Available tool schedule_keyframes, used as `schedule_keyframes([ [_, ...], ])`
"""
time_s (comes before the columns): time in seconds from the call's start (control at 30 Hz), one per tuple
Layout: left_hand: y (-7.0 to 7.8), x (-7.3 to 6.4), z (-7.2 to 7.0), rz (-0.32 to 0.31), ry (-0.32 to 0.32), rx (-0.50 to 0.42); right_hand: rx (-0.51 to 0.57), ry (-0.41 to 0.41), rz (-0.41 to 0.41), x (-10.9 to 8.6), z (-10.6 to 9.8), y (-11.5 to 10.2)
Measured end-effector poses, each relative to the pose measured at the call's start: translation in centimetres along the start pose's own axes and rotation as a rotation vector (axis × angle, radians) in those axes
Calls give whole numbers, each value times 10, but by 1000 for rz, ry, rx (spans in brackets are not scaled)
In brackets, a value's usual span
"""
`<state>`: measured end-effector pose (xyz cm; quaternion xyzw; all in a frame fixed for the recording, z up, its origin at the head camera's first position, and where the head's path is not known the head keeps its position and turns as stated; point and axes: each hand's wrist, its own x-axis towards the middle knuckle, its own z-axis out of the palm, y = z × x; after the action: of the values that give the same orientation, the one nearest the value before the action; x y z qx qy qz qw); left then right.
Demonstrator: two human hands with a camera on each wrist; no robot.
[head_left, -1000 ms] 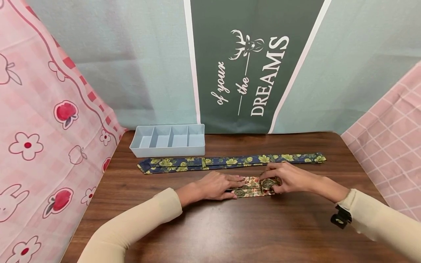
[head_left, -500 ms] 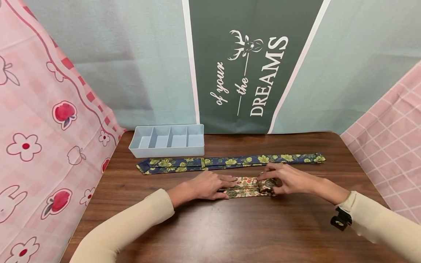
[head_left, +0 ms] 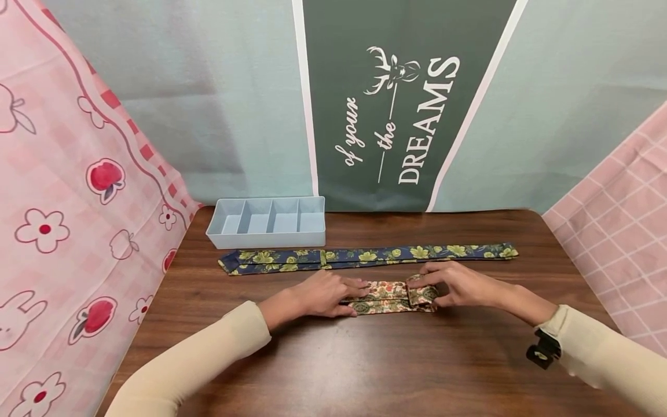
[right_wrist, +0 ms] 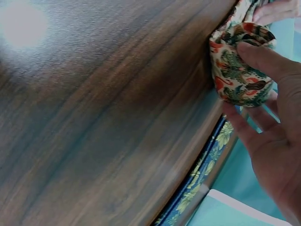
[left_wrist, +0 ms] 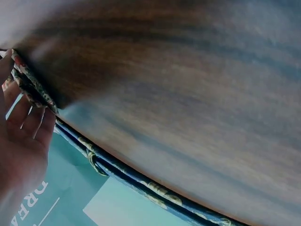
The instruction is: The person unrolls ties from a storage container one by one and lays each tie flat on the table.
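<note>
On the worktop point(head_left: 333, 365), our left grip point(head_left: 322, 293), fingers extended, presses the cream-patterned tie point(head_left: 385, 304) flat; our right grip point(head_left: 461, 284) curls around its rolled end. We seem mid-roll; the next turn calls for even tension. Beyond lie a blue tie point(head_left: 367, 256), then a divided tray point(head_left: 271, 240).

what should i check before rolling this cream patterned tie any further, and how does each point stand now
1. Right grip around the rolled end of the cream, red and green patterned fabric tie: ok.
2. Left grip touching the flat stretch: ok.
3. Dark blue fabric tie with yellow flowers apart from the cream one: ok, brown wood-grain table shows between them.
4. Rolled end wound tight: cannot tell, the right grip hides part of it.
5. Light blue, rectangular, four-compartment plastic box off the rolling path: ok, it stands at the back left.
</note>
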<state>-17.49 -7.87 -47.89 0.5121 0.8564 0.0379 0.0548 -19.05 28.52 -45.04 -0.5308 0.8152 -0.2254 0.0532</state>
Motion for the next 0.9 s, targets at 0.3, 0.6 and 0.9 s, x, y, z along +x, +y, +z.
schedule_keyframes([
  [0.3, 7, 11, -7, -8, 72, 51, -24, 6, 9, 9, 2, -3],
  [0.6, 21, 37, -9, 5, 86, 69, -64, 41, 20, 10, 8, -5],
  [0.9, 33, 55, 1, 21, 64, 29, -38, 41, 14, 10, 10, -5],
])
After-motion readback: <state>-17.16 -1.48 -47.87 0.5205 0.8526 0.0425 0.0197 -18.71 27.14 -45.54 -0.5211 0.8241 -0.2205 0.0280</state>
